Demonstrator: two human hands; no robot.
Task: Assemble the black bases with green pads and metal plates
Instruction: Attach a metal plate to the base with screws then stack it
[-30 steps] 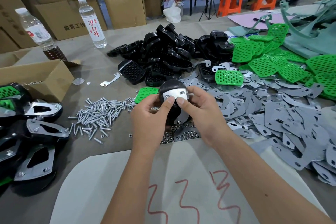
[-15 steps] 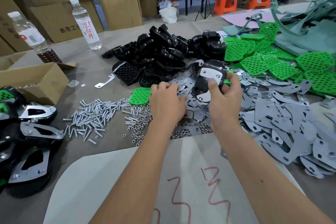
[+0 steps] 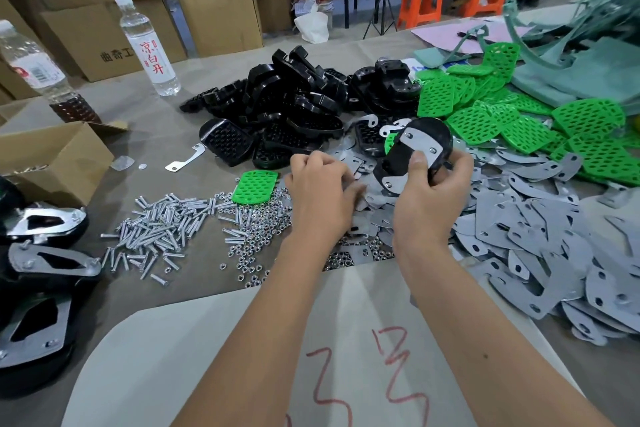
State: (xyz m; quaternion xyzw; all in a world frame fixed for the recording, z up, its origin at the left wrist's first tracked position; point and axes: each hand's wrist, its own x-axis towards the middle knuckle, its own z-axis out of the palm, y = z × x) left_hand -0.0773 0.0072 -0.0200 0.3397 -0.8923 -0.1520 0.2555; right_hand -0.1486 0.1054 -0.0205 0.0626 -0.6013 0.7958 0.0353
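My right hand (image 3: 429,198) grips a black base (image 3: 398,159) held upright above the table, thumb pressed on the metal plate (image 3: 420,144) fixed across its back. A bit of green pad shows behind its left edge. My left hand (image 3: 322,191) lies palm down just left of it, fingers curled onto the heap of grey metal plates (image 3: 519,229); whether it grips one is hidden. Loose black bases (image 3: 294,97) are piled at the back centre. Green pads (image 3: 519,121) are heaped at the back right, and a single green pad (image 3: 254,185) lies by my left hand.
Screws (image 3: 156,229) and nuts (image 3: 256,236) are scattered left of my hands. Finished assemblies (image 3: 38,253) are stacked at the left edge beside an open cardboard box (image 3: 52,159). Two water bottles (image 3: 149,45) stand behind. A white sheet (image 3: 242,340) lies under my forearms.
My left hand let go of the base and dropped onto the plate heap. My right hand carried the base to the right and farther away.
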